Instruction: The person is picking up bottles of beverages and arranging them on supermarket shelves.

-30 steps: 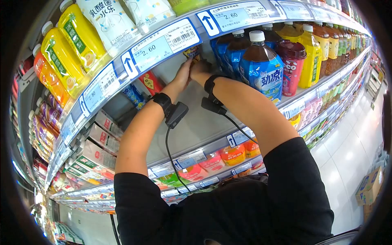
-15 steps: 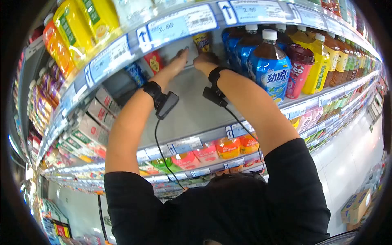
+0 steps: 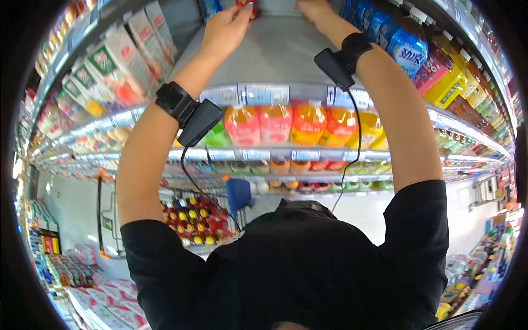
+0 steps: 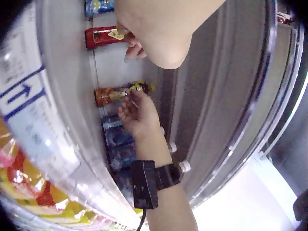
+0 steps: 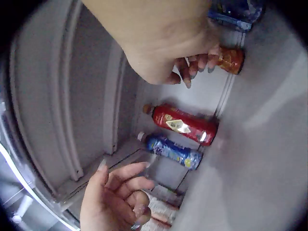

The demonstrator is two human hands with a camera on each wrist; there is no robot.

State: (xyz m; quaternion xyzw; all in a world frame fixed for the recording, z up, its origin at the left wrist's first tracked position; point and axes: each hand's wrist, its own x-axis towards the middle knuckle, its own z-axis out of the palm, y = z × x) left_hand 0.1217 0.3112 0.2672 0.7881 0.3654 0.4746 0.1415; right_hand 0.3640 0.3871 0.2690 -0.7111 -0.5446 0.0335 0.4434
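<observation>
My left hand (image 3: pixel 228 27) is at the upper middle of the head view, fingers loosely bent and nothing in them. Beside it a red bottle (image 5: pixel 187 127) and a slim blue bottle (image 5: pixel 175 153) stand at the back of the shelf. My right hand (image 3: pixel 316 8) reaches deep into the same shelf. In the left wrist view its loosely curled fingers overlap an orange bottle (image 4: pixel 105 97) with a yellow cap. The right wrist view shows that bottle's lower part (image 5: pixel 232 60) behind the fingertips; its top is hidden there.
Large blue tea bottles (image 3: pixel 407 52) stand right of my right arm, with a pink cup (image 3: pixel 434 69) and yellow bottles beyond. White juice cartons (image 3: pixel 118 66) line the left side. A price-tag strip (image 3: pixel 264 94) edges the shelf, above pink and orange bottles (image 3: pixel 308 124). A cart-like rack of bottles (image 3: pixel 195 220) stands below.
The head view has tilted downward. My hands, close together at the orange bottle before, have moved apart; the left drew away to the left while the right stayed near the bottle.
</observation>
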